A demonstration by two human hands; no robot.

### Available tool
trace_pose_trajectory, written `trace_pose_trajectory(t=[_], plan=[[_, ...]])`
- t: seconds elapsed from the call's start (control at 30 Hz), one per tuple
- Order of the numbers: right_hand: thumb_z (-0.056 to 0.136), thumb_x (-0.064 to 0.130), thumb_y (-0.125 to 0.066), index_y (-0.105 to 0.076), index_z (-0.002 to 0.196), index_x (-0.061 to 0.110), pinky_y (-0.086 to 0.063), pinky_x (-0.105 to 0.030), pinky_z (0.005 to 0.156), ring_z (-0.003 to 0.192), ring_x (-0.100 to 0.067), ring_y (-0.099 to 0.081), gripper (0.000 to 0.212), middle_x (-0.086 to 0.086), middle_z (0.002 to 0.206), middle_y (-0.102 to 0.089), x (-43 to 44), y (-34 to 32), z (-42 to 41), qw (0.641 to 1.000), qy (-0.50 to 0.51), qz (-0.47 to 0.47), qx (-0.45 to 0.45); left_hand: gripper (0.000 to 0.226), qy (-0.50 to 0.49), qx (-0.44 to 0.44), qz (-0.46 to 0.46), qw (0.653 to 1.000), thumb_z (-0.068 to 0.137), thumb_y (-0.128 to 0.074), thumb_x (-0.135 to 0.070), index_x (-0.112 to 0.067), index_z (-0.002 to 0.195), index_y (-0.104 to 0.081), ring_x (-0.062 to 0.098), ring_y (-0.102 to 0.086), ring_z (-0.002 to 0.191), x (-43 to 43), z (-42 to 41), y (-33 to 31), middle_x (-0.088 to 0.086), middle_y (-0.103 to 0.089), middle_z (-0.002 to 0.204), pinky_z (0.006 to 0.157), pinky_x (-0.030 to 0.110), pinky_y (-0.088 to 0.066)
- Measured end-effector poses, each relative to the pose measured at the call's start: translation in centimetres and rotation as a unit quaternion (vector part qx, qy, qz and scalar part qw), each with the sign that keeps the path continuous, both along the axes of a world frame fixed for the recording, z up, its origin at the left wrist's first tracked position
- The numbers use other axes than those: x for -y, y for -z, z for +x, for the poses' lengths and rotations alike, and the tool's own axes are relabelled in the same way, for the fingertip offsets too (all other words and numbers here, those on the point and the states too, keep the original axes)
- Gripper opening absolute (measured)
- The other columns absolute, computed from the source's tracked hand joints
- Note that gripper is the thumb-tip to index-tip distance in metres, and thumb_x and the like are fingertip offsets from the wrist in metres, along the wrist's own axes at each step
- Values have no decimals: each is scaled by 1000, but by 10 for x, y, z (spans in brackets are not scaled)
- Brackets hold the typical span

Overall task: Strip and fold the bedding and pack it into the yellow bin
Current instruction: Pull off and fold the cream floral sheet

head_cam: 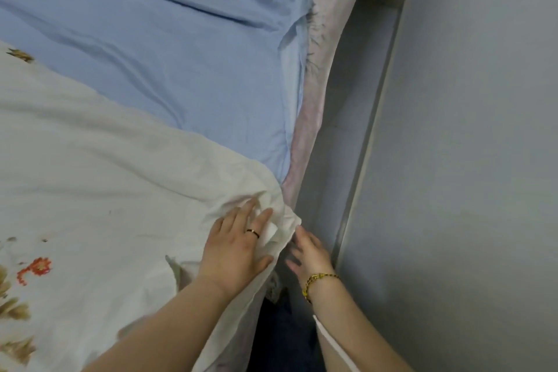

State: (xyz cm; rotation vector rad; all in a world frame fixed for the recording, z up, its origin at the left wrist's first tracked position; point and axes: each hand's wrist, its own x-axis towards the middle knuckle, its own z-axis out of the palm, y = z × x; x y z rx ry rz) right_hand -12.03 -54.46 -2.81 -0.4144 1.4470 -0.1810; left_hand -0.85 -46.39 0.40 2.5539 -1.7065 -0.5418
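Note:
A white quilt with flower prints (pixel 99 178) covers the near left of the bed. Its corner is bunched at the bed's right edge. My left hand (pixel 238 246), wearing a ring, lies on that bunched corner with fingers spread and fabric between them. My right hand (pixel 308 251), with a gold bracelet at the wrist, reaches under the corner's edge from the side, fingers loosely extended and touching the fabric. A light blue sheet (pixel 169 69) lies beyond the quilt. Under it shows a pink floral bed sheet (pixel 305 136) over the mattress edge. The yellow bin is not in view.
A grey wall (pixel 468 130) runs along the bed's right side, with a narrow grey gap (pixel 347 118) between bed and wall. Dark fabric (pixel 280 338) shows below the bed edge near my arms.

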Motion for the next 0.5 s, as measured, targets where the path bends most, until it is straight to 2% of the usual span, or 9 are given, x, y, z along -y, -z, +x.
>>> trace_pose_trajectory(t=[0.03, 0.1, 0.13, 0.2, 0.27, 0.33, 0.37, 0.43, 0.5], plan=[[94, 20, -50, -51, 115, 14, -43, -35, 91, 104, -22, -55, 21, -6, 113, -59, 2, 1, 3, 999, -4, 32, 37, 67, 8, 10, -35, 999, 55, -64, -52, -23, 114, -47, 26, -62, 92, 5, -2, 4, 10, -69, 106, 82, 33, -43], [93, 18, -52, -59, 102, 15, -45, -38, 91, 91, -20, -59, 11, -4, 95, -64, 6, 8, 8, 998, -11, 27, 49, 43, 13, 9, -73, 997, 65, -50, -34, -23, 105, -58, 24, -47, 91, 13, -1, 10, 8, -70, 97, 79, 32, -32], [91, 16, -55, -61, 102, 13, -45, -41, 92, 90, -22, -59, 13, -4, 92, -65, 7, 10, 10, 999, -20, 14, 33, 34, 7, 2, -76, 997, 66, -46, -28, -22, 92, -67, 22, -44, 87, 19, 2, 9, 5, -71, 88, 75, 30, -32], [88, 14, -58, -63, 101, 11, -46, -41, 87, 88, -24, -57, 14, -5, 87, -64, 9, 9, 12, 999, -30, -13, 8, 19, -47, -52, -80, 994, 64, -54, -21, -21, 70, -72, 18, -50, 81, 25, 10, 3, -2, -69, 74, 67, 25, -35], [89, 10, -56, -61, 90, 10, -45, -32, 72, 74, -21, -54, 5, -6, 78, -61, 14, 5, 10, 999, -16, -29, 16, 16, -182, -152, -93, 967, 69, -59, -21, -17, 76, -73, 17, -60, 82, 31, 18, -9, -4, -68, 79, 63, 17, -38], [91, 5, -52, -58, 82, 10, -46, -24, 61, 66, -17, -53, 13, -5, 73, -58, 17, -3, 7, 998, -18, -49, 24, 11, -303, -255, -138, 908, 84, -61, -23, -22, 74, -65, 12, -60, 79, 37, 23, -16, -6, -65, 77, 60, 6, -36], [92, 5, -51, -58, 78, 11, -47, -23, 60, 65, -16, -53, 17, -5, 72, -58, 18, -8, 7, 997, -23, -62, 29, 18, -330, -274, -162, 889, 87, -62, -20, -25, 69, -59, 4, -58, 73, 38, 24, -20, -11, -62, 73, 61, 3, -37], [92, 6, -52, -58, 75, 13, -45, -26, 60, 65, -17, -53, 19, -6, 73, -58, 17, -20, 10, 994, -33, -93, 39, 24, -329, -291, -170, 882, 87, -60, -18, -30, 68, -56, -4, -56, 65, 39, 21, -27, -17, -59, 70, 60, 1, -37], [91, 7, -53, -60, 78, 17, -45, -25, 56, 61, -14, -56, 18, -5, 71, -60, 18, -32, 18, 990, -46, -126, 40, 13, -302, -314, -156, 887, 89, -59, -19, -25, 79, -66, -7, -56, 74, 41, 13, -32, -17, -63, 80, 65, -2, -36]])
